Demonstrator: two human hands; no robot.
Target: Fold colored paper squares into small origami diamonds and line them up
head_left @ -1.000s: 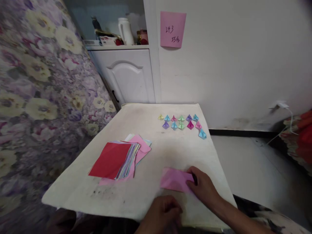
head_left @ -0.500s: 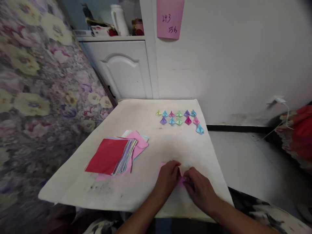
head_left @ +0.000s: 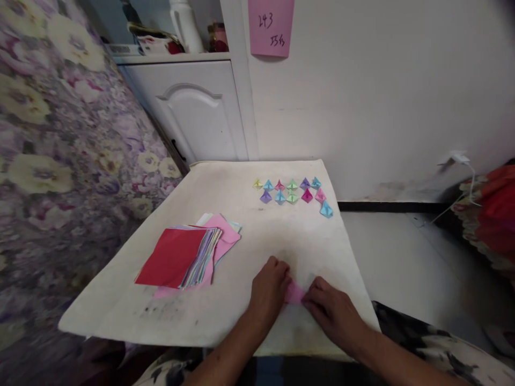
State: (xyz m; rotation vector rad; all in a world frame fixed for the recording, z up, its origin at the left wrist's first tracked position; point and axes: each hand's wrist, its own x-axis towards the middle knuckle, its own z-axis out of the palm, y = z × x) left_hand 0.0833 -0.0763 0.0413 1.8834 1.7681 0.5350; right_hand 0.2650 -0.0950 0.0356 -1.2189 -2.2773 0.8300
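A folded pink paper lies near the front edge of the white table. My left hand presses on its left side with curled fingers, covering most of it. Its right edge is pinched by my right hand. Only a small strip of pink shows between the hands. A stack of coloured paper squares with a red sheet on top lies to the left. Several small folded paper shapes sit in two rows at the far right of the table.
A floral-covered surface runs along the left. A white cabinet with bottles on top stands behind the table. A pink note hangs on the wall. Red fabric and a white cable are at the right.
My left hand came up from the table's front edge onto the pink paper. The paper, earlier a wide flat piece, now shows only as a small strip between both hands.
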